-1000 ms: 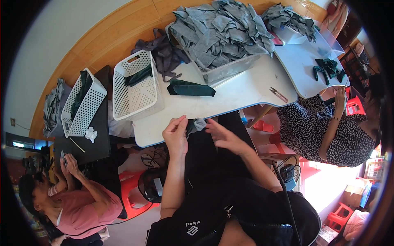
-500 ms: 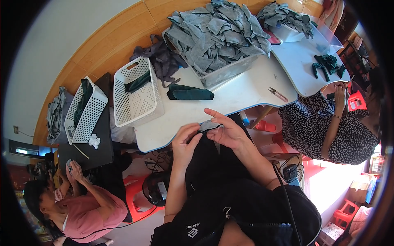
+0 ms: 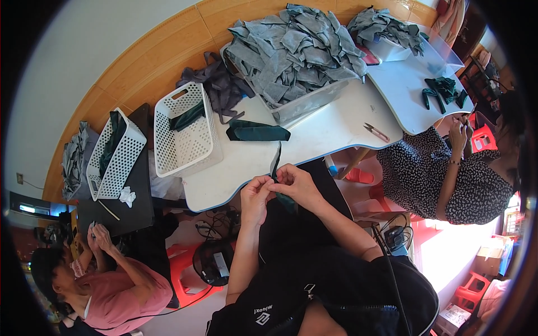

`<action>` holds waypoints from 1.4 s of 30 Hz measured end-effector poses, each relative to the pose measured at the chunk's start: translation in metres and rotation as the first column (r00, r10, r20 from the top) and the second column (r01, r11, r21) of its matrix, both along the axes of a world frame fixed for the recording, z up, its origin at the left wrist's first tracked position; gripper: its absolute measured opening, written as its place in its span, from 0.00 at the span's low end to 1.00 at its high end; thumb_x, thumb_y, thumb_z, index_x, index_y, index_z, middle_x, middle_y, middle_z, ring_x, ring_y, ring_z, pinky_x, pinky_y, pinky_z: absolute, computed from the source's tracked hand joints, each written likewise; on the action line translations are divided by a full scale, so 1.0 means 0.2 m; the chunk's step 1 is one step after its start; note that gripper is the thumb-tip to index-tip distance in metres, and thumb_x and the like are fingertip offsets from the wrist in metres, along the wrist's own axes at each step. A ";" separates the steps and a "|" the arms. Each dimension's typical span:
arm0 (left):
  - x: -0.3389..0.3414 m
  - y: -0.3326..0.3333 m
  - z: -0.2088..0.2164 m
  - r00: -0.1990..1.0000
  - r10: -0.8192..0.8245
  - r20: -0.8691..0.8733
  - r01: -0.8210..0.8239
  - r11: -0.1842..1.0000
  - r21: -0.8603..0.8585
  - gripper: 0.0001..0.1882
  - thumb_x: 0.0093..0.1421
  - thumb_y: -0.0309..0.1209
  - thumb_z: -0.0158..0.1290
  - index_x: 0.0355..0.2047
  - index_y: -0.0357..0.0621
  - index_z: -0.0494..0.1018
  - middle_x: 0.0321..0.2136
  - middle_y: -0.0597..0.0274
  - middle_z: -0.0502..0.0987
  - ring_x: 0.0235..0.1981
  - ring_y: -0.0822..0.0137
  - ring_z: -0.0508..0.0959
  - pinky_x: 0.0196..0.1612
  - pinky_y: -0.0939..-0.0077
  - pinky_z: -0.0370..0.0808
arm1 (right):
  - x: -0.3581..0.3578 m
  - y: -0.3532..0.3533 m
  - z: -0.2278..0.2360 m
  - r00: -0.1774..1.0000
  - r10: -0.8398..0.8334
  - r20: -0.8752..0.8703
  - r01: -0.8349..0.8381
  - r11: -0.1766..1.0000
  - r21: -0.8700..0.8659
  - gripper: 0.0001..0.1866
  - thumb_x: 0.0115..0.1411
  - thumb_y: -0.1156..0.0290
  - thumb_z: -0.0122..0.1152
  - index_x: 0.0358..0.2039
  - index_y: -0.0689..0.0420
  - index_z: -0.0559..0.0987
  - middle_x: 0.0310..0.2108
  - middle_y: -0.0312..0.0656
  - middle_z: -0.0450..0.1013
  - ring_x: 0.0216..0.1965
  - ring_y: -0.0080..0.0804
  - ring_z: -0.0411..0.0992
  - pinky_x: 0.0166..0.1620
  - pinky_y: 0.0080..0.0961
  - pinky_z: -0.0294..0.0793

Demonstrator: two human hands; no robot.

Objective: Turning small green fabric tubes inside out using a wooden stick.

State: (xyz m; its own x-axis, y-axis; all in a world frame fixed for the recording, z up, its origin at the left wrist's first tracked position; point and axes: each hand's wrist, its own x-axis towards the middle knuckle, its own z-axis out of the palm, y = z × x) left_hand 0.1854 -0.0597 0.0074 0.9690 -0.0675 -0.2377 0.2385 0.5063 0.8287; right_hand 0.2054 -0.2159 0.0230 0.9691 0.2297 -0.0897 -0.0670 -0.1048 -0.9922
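In front of my lap, my left hand (image 3: 256, 200) and my right hand (image 3: 298, 185) meet, thumbs and fingertips pinched together. Between them is a narrow piece of dark green velvety fabric (image 3: 276, 159); one end sticks up past the fingers toward the table edge and more green shows below my right hand. My fingers hide its middle. On the white table (image 3: 330, 129), just beyond my hands, lies a folded dark green fabric piece (image 3: 258, 131). Thread snips (image 3: 376, 132) rest farther right, by the table's front edge.
A plastic tub (image 3: 314, 101) heaped with grey fabric pieces (image 3: 297, 50) stands at the back. White perforated baskets (image 3: 196, 159) with green fabric stand left, beside purple-grey strips (image 3: 216, 81). One person (image 3: 123, 291) sits left, another (image 3: 443, 173) right. Cables (image 3: 216, 224) lie below the table.
My right hand, spread out before, has closed in to a pinch against my left. The fabric has turned from grey side showing to an upright dark green strip.
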 end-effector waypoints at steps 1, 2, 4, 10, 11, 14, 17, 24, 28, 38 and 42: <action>0.00 0.01 0.01 1.000 -0.010 -0.013 0.009 1.000 -0.023 0.04 0.61 0.26 0.54 0.35 0.39 0.74 0.30 0.67 0.76 0.30 0.77 0.76 0.34 0.81 0.77 | 0.01 -0.01 -0.01 0.998 0.039 -0.052 -0.036 0.998 0.060 0.17 0.50 0.63 0.70 0.33 0.62 0.76 0.26 0.36 0.73 0.29 0.18 0.70 0.34 0.20 0.72; -0.01 0.02 0.01 0.999 -0.023 -0.027 0.023 1.000 0.000 0.04 0.61 0.26 0.53 0.35 0.39 0.74 0.30 0.66 0.76 0.30 0.76 0.76 0.34 0.81 0.77 | 0.02 -0.01 -0.02 0.992 0.075 -0.104 -0.061 0.990 0.130 0.17 0.50 0.63 0.70 0.32 0.62 0.77 0.25 0.36 0.73 0.28 0.19 0.70 0.34 0.20 0.72; -0.01 0.04 0.01 0.999 -0.040 -0.028 0.040 0.999 -0.005 0.04 0.62 0.27 0.51 0.35 0.40 0.73 0.31 0.65 0.76 0.31 0.75 0.76 0.34 0.80 0.77 | 0.04 -0.01 -0.05 0.990 0.108 -0.089 -0.098 0.989 0.112 0.15 0.50 0.65 0.70 0.31 0.62 0.77 0.24 0.36 0.74 0.27 0.19 0.70 0.34 0.19 0.72; -0.02 0.00 -0.08 0.995 0.022 0.097 -0.045 0.968 0.247 0.04 0.62 0.26 0.51 0.34 0.38 0.73 0.31 0.65 0.76 0.32 0.75 0.77 0.38 0.78 0.78 | 0.01 0.01 -0.09 0.984 0.009 0.178 0.015 0.991 -0.134 0.10 0.50 0.74 0.64 0.34 0.62 0.77 0.28 0.40 0.73 0.28 0.28 0.72 0.32 0.23 0.72; -0.03 -0.02 -0.10 0.993 0.044 0.112 -0.072 0.962 0.263 0.04 0.62 0.26 0.51 0.34 0.38 0.73 0.31 0.65 0.76 0.32 0.75 0.77 0.39 0.78 0.78 | 0.00 0.02 -0.10 0.964 -0.021 0.267 0.072 0.980 -0.184 0.10 0.50 0.75 0.62 0.34 0.62 0.77 0.30 0.41 0.72 0.28 0.30 0.72 0.32 0.24 0.72; -0.05 -0.08 -0.12 0.988 0.096 0.119 -0.125 0.956 0.265 0.05 0.63 0.26 0.51 0.34 0.36 0.73 0.32 0.64 0.76 0.32 0.74 0.77 0.40 0.77 0.78 | -0.03 0.05 -0.12 0.918 -0.107 0.381 0.185 0.967 -0.174 0.11 0.51 0.77 0.59 0.37 0.62 0.76 0.32 0.44 0.70 0.29 0.36 0.72 0.32 0.27 0.72; -0.05 -0.09 -0.09 0.986 0.150 0.078 -0.163 0.968 0.191 0.07 0.63 0.29 0.51 0.35 0.36 0.73 0.32 0.62 0.76 0.32 0.72 0.78 0.40 0.77 0.78 | -0.02 0.07 -0.15 0.845 -0.133 0.518 0.214 0.972 -0.100 0.10 0.52 0.79 0.57 0.37 0.61 0.76 0.32 0.43 0.70 0.31 0.33 0.71 0.34 0.26 0.71; 0.00 -0.06 -0.07 0.968 0.152 -0.201 -0.186 0.969 -0.164 0.13 0.65 0.39 0.50 0.36 0.41 0.73 0.31 0.64 0.77 0.30 0.71 0.76 0.35 0.76 0.75 | -0.01 0.07 -0.19 0.974 -0.077 0.212 0.067 0.996 0.057 0.09 0.53 0.78 0.57 0.36 0.61 0.76 0.32 0.41 0.69 0.34 0.29 0.69 0.37 0.23 0.68; -0.03 -0.15 -0.14 0.938 0.273 -0.215 -0.297 0.951 -0.089 0.15 0.63 0.40 0.53 0.24 0.45 0.71 0.20 0.70 0.71 0.18 0.81 0.68 0.20 0.85 0.64 | -0.02 0.10 -0.21 0.963 -0.131 0.236 0.134 0.991 0.003 0.08 0.53 0.76 0.58 0.34 0.61 0.74 0.31 0.39 0.67 0.34 0.28 0.67 0.36 0.23 0.67; -0.04 -0.13 -0.05 0.917 0.278 -0.286 -0.307 0.949 -0.064 0.16 0.66 0.42 0.47 0.29 0.43 0.72 0.22 0.72 0.70 0.21 0.81 0.68 0.21 0.86 0.62 | -0.01 0.11 -0.23 0.971 -0.116 0.209 0.083 0.984 0.157 0.08 0.51 0.76 0.59 0.32 0.59 0.72 0.34 0.37 0.65 0.35 0.27 0.63 0.36 0.23 0.65; -0.03 -0.13 -0.04 0.951 0.268 -0.151 -0.279 0.958 -0.059 0.16 0.66 0.44 0.47 0.34 0.44 0.71 0.26 0.72 0.71 0.24 0.84 0.68 0.21 0.89 0.61 | -0.03 0.11 -0.24 0.966 -0.099 0.237 0.081 0.993 0.085 0.07 0.52 0.78 0.58 0.33 0.59 0.72 0.37 0.37 0.65 0.36 0.25 0.63 0.38 0.21 0.64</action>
